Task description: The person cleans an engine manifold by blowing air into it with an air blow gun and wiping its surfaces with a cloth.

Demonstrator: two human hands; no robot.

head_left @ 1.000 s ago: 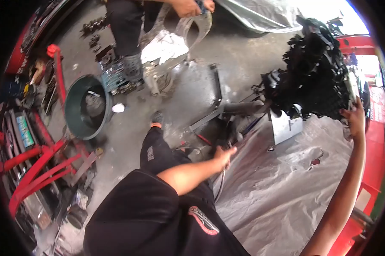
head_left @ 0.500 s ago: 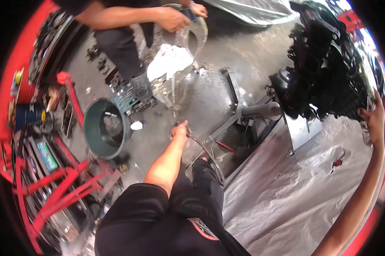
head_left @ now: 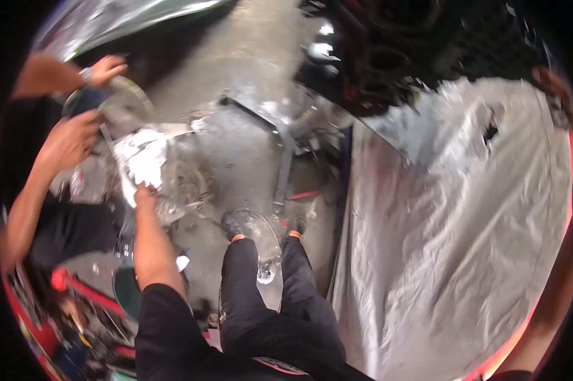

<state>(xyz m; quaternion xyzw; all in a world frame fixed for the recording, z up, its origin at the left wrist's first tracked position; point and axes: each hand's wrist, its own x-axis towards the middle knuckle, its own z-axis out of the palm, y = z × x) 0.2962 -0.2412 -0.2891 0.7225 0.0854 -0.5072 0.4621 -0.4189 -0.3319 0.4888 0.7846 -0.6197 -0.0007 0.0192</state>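
My left hand (head_left: 145, 193) reaches forward to the lower edge of a bright white cloth (head_left: 142, 159), which lies over a dirty, pale object on the floor. Blur hides its fingers, and I cannot tell whether they grip the cloth. At the far right, my right hand (head_left: 556, 92) is dim and smeared, its thumb against the edge of a large black engine block (head_left: 388, 47). A thin hose (head_left: 275, 230) curves across the floor between my feet.
Another person's hand (head_left: 74, 140) works around a dark object at the left. A metal stand leg (head_left: 283, 168) lies across the floor ahead. A silver cover (head_left: 420, 254) spreads along the right. The green tub (head_left: 126, 292) and a red metal frame (head_left: 86, 292) stand lower left.
The view has swung right, shifting the scene left. My left hand, which held the hose, has moved forward to the white cloth. My right hand remains at the engine block's edge.
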